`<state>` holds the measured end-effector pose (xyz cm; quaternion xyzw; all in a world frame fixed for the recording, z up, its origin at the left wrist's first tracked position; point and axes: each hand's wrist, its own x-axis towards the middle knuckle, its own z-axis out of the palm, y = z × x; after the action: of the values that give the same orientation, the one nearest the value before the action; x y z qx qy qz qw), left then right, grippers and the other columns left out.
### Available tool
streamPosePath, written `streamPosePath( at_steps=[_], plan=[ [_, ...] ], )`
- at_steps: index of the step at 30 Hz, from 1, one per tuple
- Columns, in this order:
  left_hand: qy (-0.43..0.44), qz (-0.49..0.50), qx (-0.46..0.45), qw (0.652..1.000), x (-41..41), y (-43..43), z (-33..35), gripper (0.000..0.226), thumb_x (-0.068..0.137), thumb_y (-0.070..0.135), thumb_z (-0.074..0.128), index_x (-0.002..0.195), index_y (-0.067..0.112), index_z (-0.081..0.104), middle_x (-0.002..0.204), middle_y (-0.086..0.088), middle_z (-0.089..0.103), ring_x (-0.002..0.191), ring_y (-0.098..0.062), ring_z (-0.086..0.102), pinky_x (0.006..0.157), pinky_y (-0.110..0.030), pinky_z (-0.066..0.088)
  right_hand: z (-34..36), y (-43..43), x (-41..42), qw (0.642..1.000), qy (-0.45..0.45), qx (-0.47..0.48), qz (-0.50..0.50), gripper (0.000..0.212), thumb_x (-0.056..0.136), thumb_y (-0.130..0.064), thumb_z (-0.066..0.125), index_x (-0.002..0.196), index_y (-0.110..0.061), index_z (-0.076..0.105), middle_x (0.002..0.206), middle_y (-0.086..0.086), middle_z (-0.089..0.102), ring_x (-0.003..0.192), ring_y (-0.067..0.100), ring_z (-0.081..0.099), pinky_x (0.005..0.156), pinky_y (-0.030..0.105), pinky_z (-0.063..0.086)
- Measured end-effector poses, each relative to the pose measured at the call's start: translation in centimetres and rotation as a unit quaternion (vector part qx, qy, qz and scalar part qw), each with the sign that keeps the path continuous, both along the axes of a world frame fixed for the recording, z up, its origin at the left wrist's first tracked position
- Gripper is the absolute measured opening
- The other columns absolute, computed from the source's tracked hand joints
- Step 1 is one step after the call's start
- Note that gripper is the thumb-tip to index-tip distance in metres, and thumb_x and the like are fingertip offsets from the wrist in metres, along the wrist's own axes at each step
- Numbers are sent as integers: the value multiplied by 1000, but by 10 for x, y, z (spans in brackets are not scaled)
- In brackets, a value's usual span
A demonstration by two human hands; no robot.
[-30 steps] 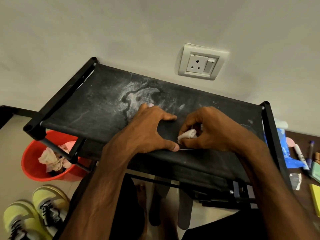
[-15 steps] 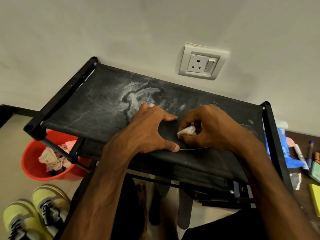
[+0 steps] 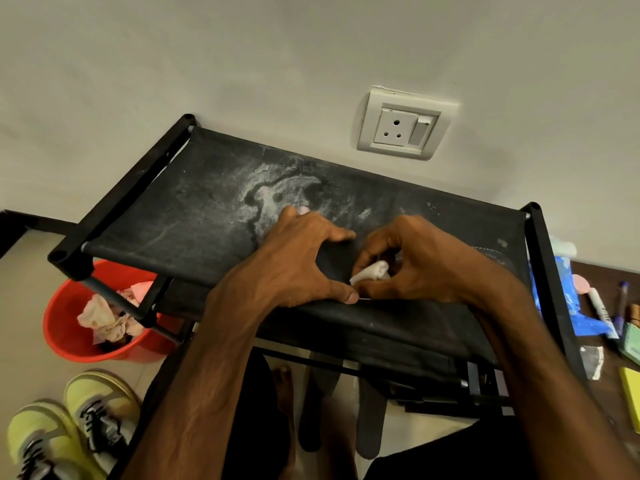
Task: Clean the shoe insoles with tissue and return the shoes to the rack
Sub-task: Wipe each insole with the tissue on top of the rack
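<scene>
Head cam: L hand [image 3: 294, 268] flat on the rack's top shelf [image 3: 194, 216], fingers straight, thumb and index splayed in a wide V, pressing down. R hand [image 3: 429, 268] has its fingers curled tight, pinching a small white tissue wad [image 3: 371, 273] against the dark insole [image 3: 332, 263] framed by that V. Insole is black on black fabric; only a thin pale edge shows by the L thumb tip, near the shelf's front edge. Long axis: can't tell.

Shelf fabric is dusty, w/ a whitish stain behind the hands. Pale wall w/ socket [image 3: 403, 128]. On the floor: red bucket [image 3: 65, 337] of crumpled tissues at left, yellow-green sneakers [image 3: 79, 434] near it.
</scene>
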<state>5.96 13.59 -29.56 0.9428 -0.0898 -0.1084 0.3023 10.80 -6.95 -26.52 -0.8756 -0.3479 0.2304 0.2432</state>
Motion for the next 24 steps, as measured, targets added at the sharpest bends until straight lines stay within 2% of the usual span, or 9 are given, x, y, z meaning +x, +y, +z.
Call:
streamPosePath(
  at_steps=[2,5,9,11,14,18,22,24],
  plan=[
    [2,-2,0,1000,1,0,-2,94,62,62,85,146,40,49,135,13,50,128,-15,28,108,-37,35,-7,1,3,998,-50,13,-38,18,77,-43,77,93,-35,79,90,-14,76,80,5,70,72,37,61],
    [0,-6,0,1000,3,1,-4,88,62,65,83,142,44,52,129,13,52,122,-15,30,105,-38,37,-14,4,6,992,-109,23,-66,14,80,-40,79,93,-36,79,89,-14,75,74,3,67,69,38,60],
    [-1,-8,5,1000,3,0,-5,91,61,65,84,143,43,51,130,13,52,122,-16,31,101,-36,36,-7,3,4,999,-35,22,-4,14,80,-29,82,94,-30,80,92,-12,76,83,5,71,73,32,60],
    [0,-7,4,1000,4,1,-5,93,61,65,84,144,42,50,130,13,52,122,-15,31,101,-35,36,-6,3,2,1000,-16,25,4,15,80,-30,81,95,-28,80,93,-12,76,84,4,71,74,32,61],
    [7,-1,-3,1000,3,1,-4,93,62,64,84,145,42,49,133,14,51,124,-14,30,105,-37,36,-12,1,6,996,-64,24,-54,18,77,-44,76,92,-35,80,89,-15,76,78,5,70,71,38,61],
    [10,4,-13,1000,0,0,0,93,64,59,86,146,39,48,137,12,49,130,-14,29,111,-38,34,-16,-5,14,980,-139,17,-143,11,78,-40,79,89,-39,80,84,-16,74,70,3,65,69,41,59],
    [9,1,-11,1000,-2,0,4,90,66,56,86,146,39,49,138,12,48,131,-14,28,111,-37,33,-16,-4,15,976,-147,-5,-160,10,79,-40,79,89,-38,80,82,-16,74,67,3,63,68,39,59],
    [10,3,-11,1000,-2,-1,4,91,65,57,87,146,39,48,138,13,48,131,-14,28,111,-36,34,-12,-5,13,986,-109,-8,-126,11,79,-40,78,89,-37,80,82,-14,74,68,4,65,67,38,60]
  ],
)
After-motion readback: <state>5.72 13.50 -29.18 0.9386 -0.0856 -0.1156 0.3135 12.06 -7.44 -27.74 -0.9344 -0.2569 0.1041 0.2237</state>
